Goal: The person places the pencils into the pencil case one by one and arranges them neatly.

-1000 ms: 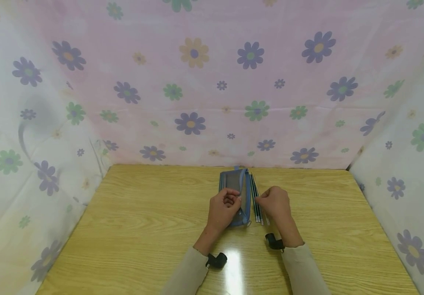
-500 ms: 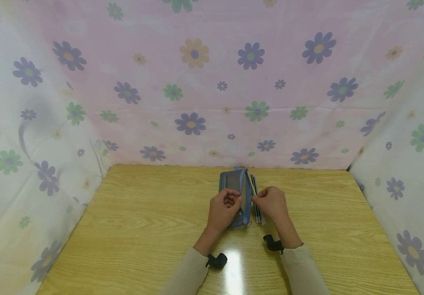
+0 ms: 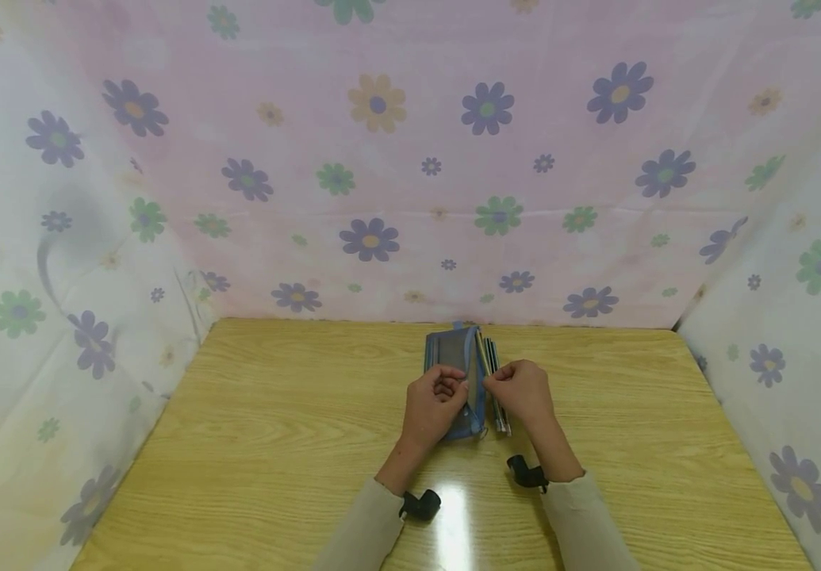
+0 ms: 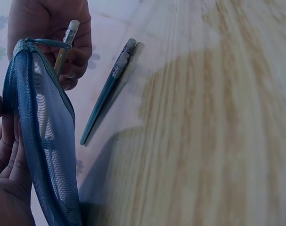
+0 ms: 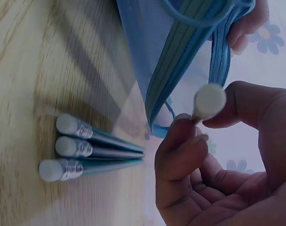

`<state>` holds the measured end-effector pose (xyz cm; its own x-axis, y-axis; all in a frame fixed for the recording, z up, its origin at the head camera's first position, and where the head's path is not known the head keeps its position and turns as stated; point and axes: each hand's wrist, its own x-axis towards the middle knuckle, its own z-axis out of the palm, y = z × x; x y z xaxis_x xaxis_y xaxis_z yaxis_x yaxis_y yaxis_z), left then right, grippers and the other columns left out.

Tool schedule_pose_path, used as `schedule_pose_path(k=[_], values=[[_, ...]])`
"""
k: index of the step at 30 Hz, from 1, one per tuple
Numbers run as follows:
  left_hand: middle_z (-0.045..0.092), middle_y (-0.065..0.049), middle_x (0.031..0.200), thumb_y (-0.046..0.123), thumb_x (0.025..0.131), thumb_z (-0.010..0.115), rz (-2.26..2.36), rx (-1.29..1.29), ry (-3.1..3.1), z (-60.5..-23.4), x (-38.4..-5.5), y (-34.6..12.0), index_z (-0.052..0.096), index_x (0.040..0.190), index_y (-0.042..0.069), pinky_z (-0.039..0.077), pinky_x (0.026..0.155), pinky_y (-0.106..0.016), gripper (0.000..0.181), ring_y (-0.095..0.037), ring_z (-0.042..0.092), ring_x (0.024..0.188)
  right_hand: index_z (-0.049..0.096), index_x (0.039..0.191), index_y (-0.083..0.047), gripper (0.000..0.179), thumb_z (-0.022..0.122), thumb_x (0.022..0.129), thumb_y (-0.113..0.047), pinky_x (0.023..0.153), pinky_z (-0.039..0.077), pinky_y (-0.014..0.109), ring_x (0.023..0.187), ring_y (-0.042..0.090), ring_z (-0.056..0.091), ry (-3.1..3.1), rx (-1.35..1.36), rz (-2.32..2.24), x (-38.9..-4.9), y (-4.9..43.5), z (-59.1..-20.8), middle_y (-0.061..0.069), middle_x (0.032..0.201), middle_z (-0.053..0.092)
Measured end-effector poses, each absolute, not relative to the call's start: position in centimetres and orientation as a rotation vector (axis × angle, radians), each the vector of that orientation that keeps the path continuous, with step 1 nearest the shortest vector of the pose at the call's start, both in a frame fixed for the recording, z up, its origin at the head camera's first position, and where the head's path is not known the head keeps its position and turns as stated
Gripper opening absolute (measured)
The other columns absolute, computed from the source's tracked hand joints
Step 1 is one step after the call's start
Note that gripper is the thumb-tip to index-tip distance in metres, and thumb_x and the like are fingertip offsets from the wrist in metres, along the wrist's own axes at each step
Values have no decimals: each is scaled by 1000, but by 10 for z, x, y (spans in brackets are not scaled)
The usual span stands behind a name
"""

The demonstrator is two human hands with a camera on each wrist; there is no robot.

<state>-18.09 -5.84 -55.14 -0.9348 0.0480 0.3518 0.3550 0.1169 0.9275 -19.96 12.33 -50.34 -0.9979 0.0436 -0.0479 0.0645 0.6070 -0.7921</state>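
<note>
A blue mesh pencil case [image 3: 449, 350] stands on the table with its zipped mouth [image 5: 180, 52] parted. My left hand [image 3: 431, 408] pinches the edge of that mouth between thumb and fingers. Between the thumb and fingertips of my right hand [image 3: 527, 391] is a yellowish pencil [image 4: 61, 60], its white eraser [image 5: 211, 100] toward the right wrist camera. The pencil slants up to the case opening; how far its far end lies inside is hidden. Three dark green pencils [image 5: 76, 147] with white erasers lie side by side on the table under the right hand.
The wood-grain table [image 3: 296, 444] ends at a flowered cloth [image 3: 374, 174] at the back, with more cloth at both sides. Black wrist cameras [image 3: 420, 505] sit at the cuffs of both sleeves. A metal ring [image 3: 483, 433] hangs at the case's near end.
My right hand has moved left with the pencil, bringing it from beside the other pencils to the mouth of the case. The left hand and the case have stayed in place.
</note>
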Motion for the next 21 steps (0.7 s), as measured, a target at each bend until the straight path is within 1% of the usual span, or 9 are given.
schedule_pose_path(k=[4,7,10,12,16,21], values=[[73,-9,87,2,97,76,-1887,-384,-2166,-552,-181,-57,75,107,2,53,61,-19,10,-21,68,72,79,91,2,18,70,88,-13,55,53,31,61,21,66,2682,135,-1502,-198,122,-501,10,74,73],[72,-13,87,-2,97,74,-1861,-368,-2182,-550,-180,-55,74,107,-3,53,60,-21,10,-26,68,72,78,95,3,20,70,90,-14,60,59,36,65,24,71,2568,192,-1613,-197,121,-501,12,78,74],[71,-19,86,-6,96,72,-1839,-359,-2197,-542,-177,-53,72,106,-8,53,60,-21,10,-30,68,71,77,98,6,21,70,91,-13,65,63,41,68,26,73,2481,231,-1709,-197,118,-500,15,82,74],[71,-21,86,-7,96,72,-1850,-363,-2191,-532,-173,-53,72,105,-10,53,61,-21,9,-31,68,71,76,98,7,21,70,91,-11,66,64,41,68,25,73,2453,240,-1749,-197,115,-501,16,83,74],[71,-21,85,-8,96,71,-1871,-373,-2167,-517,-166,-53,72,103,-9,54,61,-21,8,-27,67,70,76,99,10,20,69,93,-9,65,64,41,64,23,72,2417,227,-1806,-196,112,-502,18,83,74],[71,-20,86,-7,96,71,-1854,-349,-2201,-532,-172,-53,72,105,-8,51,61,-17,9,-28,67,71,76,98,10,20,70,94,-8,63,64,40,63,22,72,2417,225,-1829,-195,109,-501,20,82,75]])
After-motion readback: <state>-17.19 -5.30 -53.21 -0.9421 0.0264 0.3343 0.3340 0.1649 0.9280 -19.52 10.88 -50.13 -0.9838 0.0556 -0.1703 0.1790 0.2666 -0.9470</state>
